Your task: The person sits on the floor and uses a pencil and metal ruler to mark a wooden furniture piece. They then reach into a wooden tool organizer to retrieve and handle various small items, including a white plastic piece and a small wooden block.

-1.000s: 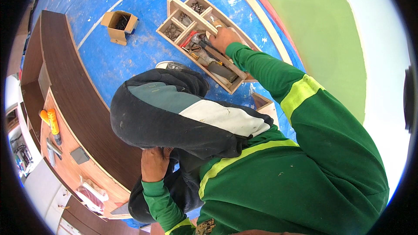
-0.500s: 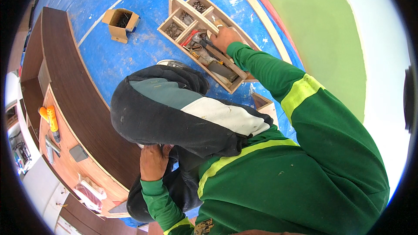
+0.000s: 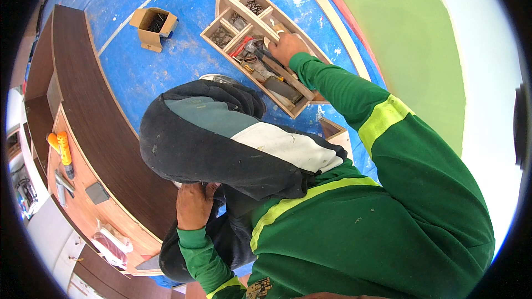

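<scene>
My right hand (image 3: 289,49) is closed around the wooden handle (image 3: 252,15) of an open wooden toolbox (image 3: 221,50). Inside the box lie a hammer (image 3: 277,66), a red-handled tool (image 3: 239,50) and other hand tools. Screws or similar small hardware (image 3: 255,6) fill the small compartments at its far end. My left hand (image 3: 194,206) is low beside my bent leg in dark trousers (image 3: 188,138). Its fingers are hidden under the knee; a sliver of something white shows there, too small to name.
An opened cardboard box (image 3: 151,39) of dark screws stands on the blue floor covering (image 3: 183,50). At left runs a dark brown wooden panel (image 3: 105,99), with a yellow drill (image 3: 65,152) on the wooden surface beyond. A green wall (image 3: 421,44) rises on the right.
The view has shifted very slightly, so the things at left sit a little differently. Both hands keep their places, the right one still at the toolbox handle.
</scene>
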Motion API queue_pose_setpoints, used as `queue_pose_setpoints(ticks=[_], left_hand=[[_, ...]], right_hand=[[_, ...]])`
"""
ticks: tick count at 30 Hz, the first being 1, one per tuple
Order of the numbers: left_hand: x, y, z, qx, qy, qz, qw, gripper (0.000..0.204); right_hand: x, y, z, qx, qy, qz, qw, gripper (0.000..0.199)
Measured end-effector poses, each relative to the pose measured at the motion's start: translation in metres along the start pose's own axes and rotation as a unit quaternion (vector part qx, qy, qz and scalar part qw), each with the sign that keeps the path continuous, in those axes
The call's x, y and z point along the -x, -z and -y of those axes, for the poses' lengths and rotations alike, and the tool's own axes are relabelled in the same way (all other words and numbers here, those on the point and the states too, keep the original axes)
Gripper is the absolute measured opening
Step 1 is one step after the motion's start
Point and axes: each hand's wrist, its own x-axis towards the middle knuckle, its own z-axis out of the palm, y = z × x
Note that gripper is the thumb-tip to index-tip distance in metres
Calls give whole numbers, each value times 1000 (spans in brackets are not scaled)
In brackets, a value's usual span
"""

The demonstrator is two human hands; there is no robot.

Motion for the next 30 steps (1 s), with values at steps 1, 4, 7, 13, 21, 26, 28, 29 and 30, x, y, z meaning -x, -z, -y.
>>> queue_pose_setpoints(ticks=[1,4,7,13,21,26,28,29,30], left_hand=[[-1,2,-2,3,2,5,1000,43],[-1,0,1,6,-7,2,1000,44],[-1,2,-1,8,9,11,1000,44],[0,1,0,-6,0,3,1000,46],[1,4,-3,-23,29,38,999,49],[0,6,-4,-25,22,32,999,47],[1,5,-4,-24,30,34,999,46],[1,4,-4,-23,33,34,999,46],[1,1,-1,-23,16,11,1000,47]], right_hand=[[0,0,-1,0,-1,2,1000,49],[-1,0,-2,1,-1,2,1000,50],[0,0,-1,4,3,-2,1000,51],[0,0,-2,-6,4,4,1000,55],[1,1,-1,-4,3,-2,1000,57],[1,1,-2,-5,3,2,1000,57],[1,2,-2,-5,5,4,1000,57],[1,2,-2,-4,5,4,1000,57],[1,2,-1,-4,6,5,1000,57]])
